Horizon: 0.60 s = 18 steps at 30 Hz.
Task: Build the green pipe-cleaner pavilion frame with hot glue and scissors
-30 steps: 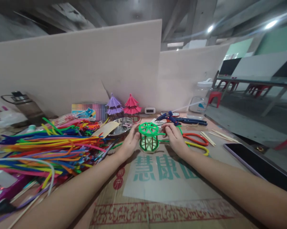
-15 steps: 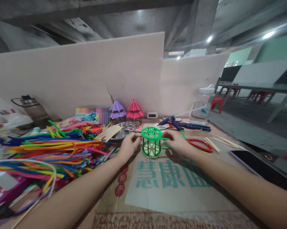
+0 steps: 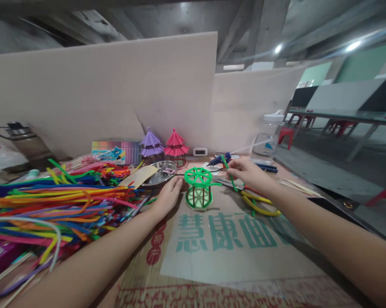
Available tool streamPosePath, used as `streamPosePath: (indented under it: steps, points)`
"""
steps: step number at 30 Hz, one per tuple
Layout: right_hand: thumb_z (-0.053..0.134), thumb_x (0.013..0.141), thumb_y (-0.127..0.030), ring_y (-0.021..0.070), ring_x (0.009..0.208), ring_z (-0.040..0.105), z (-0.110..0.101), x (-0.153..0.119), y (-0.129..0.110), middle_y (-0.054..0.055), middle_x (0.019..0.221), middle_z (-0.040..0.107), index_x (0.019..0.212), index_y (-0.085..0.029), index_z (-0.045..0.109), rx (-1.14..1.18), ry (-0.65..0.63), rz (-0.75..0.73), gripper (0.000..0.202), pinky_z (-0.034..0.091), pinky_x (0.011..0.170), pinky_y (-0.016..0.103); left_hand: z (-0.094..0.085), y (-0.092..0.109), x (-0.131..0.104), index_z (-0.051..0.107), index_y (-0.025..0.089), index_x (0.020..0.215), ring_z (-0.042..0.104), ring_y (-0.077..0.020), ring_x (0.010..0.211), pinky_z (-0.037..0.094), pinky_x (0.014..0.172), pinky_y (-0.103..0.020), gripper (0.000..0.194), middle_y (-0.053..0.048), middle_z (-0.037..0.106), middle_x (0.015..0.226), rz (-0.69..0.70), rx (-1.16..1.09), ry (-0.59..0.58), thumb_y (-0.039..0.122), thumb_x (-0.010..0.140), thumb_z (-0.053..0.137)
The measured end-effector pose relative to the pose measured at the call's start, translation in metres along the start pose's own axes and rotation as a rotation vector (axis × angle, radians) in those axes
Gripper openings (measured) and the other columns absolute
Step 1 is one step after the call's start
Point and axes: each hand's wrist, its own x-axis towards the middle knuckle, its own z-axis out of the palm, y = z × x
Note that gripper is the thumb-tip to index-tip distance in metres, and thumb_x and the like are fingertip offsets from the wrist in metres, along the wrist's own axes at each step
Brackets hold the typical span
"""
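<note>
A small green pavilion frame [image 3: 197, 176] stands upright in front of me, with a spoked ring on top, dark brown posts and a green-edged base. Close by its left side is my left hand [image 3: 170, 196], fingers closed together; whether they pinch anything is hidden. My right hand [image 3: 249, 174] is raised to the right of the frame and pinches a bent green pipe cleaner [image 3: 227, 164]. Beneath that hand lie scissors [image 3: 260, 205] with yellow and red handles. Another green end juts out from the frame's right side.
Many coloured pipe cleaners [image 3: 64, 201] heap on the left. Behind stand purple [image 3: 151, 143] and pink [image 3: 175, 143] small pagodas, a metal dish [image 3: 164, 171], a blue glue gun [image 3: 219, 159] and a clear bottle [image 3: 266, 139]. Wooden sticks [image 3: 297, 187] lie at right.
My right hand has moved away from the frame, up and right, with the green pipe cleaner now upright in it. The scissors lie differently, blades toward the frame. My view has shifted slightly.
</note>
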Motion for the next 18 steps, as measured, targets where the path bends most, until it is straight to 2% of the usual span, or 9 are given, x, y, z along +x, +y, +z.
streamPosePath:
  steps: [2,4,6,8,10,13,16,18]
  points:
    - [0.059,0.086,-0.038,0.0182,0.074,0.067,-0.01,-0.001,-0.014,0.004,0.076,0.07,0.085,-0.021,0.053,0.245,0.117,-0.017,0.018,0.052,0.071,0.032,0.0,0.0,0.0,0.065,0.016,0.105,0.062,-0.0247,0.107,0.045,0.102,-0.037,0.039,-0.008,0.07,0.11,0.014,0.022,-0.004,0.046,0.096,0.042]
    - [0.067,0.082,-0.044,0.0162,0.065,0.065,-0.023,-0.006,-0.032,0.001,0.071,0.067,0.088,-0.022,0.052,0.427,0.218,-0.053,0.027,0.052,0.065,0.03,0.0,0.001,0.0,0.065,0.016,0.104,0.063,-0.0246,0.105,0.045,0.1,-0.037,0.041,-0.008,0.07,0.109,0.018,0.04,-0.006,0.047,0.097,0.04]
    - [0.067,0.082,-0.046,0.0116,0.051,0.055,-0.035,-0.012,-0.049,-0.003,0.064,0.062,0.09,-0.023,0.053,0.423,0.274,-0.093,0.028,0.045,0.053,0.025,0.0,0.004,-0.001,0.065,0.016,0.102,0.063,-0.0246,0.103,0.047,0.098,-0.036,0.042,-0.009,0.07,0.107,0.009,0.037,-0.008,0.048,0.096,0.04]
    - [0.063,0.087,-0.043,0.0096,0.045,0.047,-0.045,-0.017,-0.057,-0.005,0.059,0.058,0.093,-0.023,0.056,0.252,0.267,-0.113,0.023,0.036,0.047,0.023,0.0,0.006,-0.001,0.065,0.016,0.102,0.063,-0.0246,0.101,0.047,0.096,-0.036,0.043,-0.009,0.07,0.105,-0.005,0.029,-0.013,0.05,0.096,0.04]
    - [0.058,0.089,-0.038,0.0108,0.048,0.048,-0.048,-0.017,-0.052,-0.004,0.057,0.059,0.094,-0.022,0.06,0.006,0.189,-0.107,0.016,0.034,0.048,0.024,0.0,0.008,-0.001,0.065,0.015,0.102,0.064,-0.0246,0.1,0.048,0.096,-0.036,0.044,-0.009,0.071,0.104,-0.014,0.03,-0.015,0.051,0.095,0.04]
    - [0.052,0.089,-0.03,0.0141,0.056,0.055,-0.04,-0.009,-0.026,-0.002,0.061,0.063,0.091,-0.021,0.064,-0.276,0.054,-0.047,0.015,0.037,0.053,0.026,0.0,0.008,0.0,0.065,0.015,0.102,0.064,-0.0249,0.099,0.048,0.095,-0.037,0.046,-0.009,0.071,0.103,-0.013,0.023,-0.008,0.053,0.095,0.04]
    - [0.052,0.085,-0.023,0.0166,0.061,0.06,-0.027,-0.002,0.003,0.001,0.069,0.069,0.09,-0.021,0.068,-0.401,-0.002,0.018,0.017,0.041,0.057,0.027,0.0,0.006,0.001,0.066,0.016,0.101,0.063,-0.0256,0.101,0.048,0.097,-0.039,0.047,-0.008,0.071,0.103,-0.002,0.022,-0.002,0.055,0.095,0.04]
    - [0.055,0.084,-0.024,0.0195,0.072,0.064,-0.019,0.0,0.013,0.005,0.082,0.073,0.091,-0.021,0.07,-0.42,-0.01,0.023,0.016,0.044,0.063,0.029,0.001,0.006,0.0,0.066,0.016,0.103,0.062,-0.026,0.105,0.046,0.1,-0.04,0.05,-0.009,0.07,0.107,0.009,0.002,0.017,0.058,0.095,0.04]
